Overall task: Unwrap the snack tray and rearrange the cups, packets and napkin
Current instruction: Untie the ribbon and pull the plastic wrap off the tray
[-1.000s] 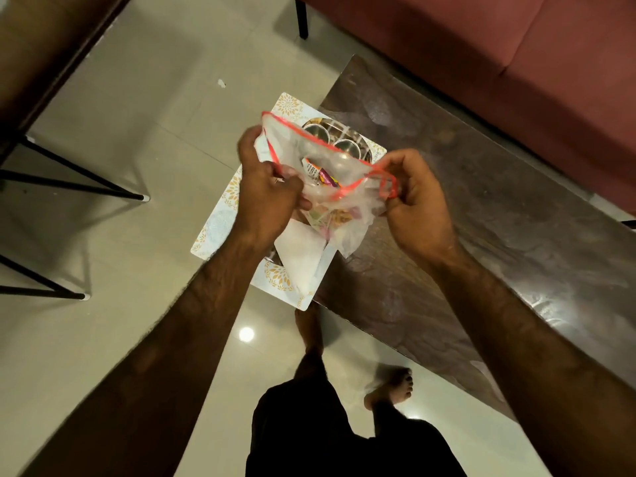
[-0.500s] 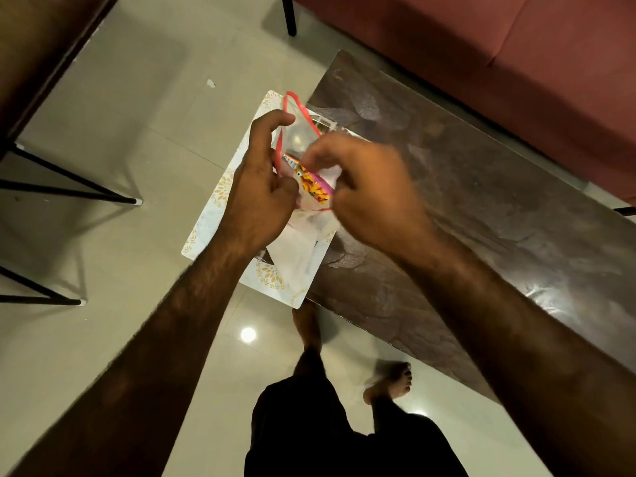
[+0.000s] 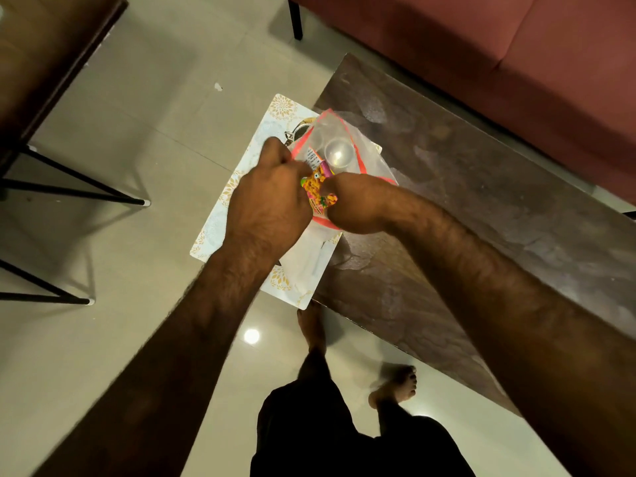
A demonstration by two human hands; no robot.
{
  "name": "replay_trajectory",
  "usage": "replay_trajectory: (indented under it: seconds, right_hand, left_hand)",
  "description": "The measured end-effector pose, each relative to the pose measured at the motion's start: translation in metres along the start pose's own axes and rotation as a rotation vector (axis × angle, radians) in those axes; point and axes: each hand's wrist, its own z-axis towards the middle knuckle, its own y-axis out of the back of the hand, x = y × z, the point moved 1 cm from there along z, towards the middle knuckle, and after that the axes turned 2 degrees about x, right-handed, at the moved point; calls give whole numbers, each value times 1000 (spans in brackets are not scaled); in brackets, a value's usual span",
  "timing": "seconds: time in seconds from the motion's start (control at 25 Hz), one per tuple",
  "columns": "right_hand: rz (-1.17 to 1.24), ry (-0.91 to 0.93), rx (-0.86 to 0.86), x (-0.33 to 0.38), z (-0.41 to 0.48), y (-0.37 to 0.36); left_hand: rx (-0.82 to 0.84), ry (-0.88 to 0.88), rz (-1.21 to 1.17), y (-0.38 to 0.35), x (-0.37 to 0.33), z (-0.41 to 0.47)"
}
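Note:
A white tray with gold flower prints lies over the corner of the dark table. Above it I hold a clear plastic bag with a red rim. My left hand pinches the bag's near-left rim. My right hand is at the bag's mouth, its fingers closed on an orange and pink snack packet. A steel cup shows through the plastic. A white napkin lies on the tray's near end, below my hands. Other things on the tray are hidden.
A dark red sofa runs along the far side of the table. On the left stands a wooden table on thin black legs. My bare feet are on the pale tiled floor beside the table's edge.
My right hand let go of the bag's right rim, moved left to its mouth and closed on the snack packet. My left hand keeps its grip on the bag.

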Motion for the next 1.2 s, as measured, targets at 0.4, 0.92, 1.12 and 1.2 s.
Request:
replay_trajectory:
  seconds: [0.4,0.92,1.12,1.2]
  right_hand:
    - [56,-135,-131,6,32,-10]
    - [-368,-109,-306,18,101,-35]
    - [-370,-44,-292,20,93,-37]
    - [-352,-23,-304,26,79,-28]
  left_hand:
    - [21,46,-41,1,5,1]
    - [75,41,-111,-4,19,17]
    - [112,38,-135,-7,15,21]
    - [128,49,-137,-7,12,22]
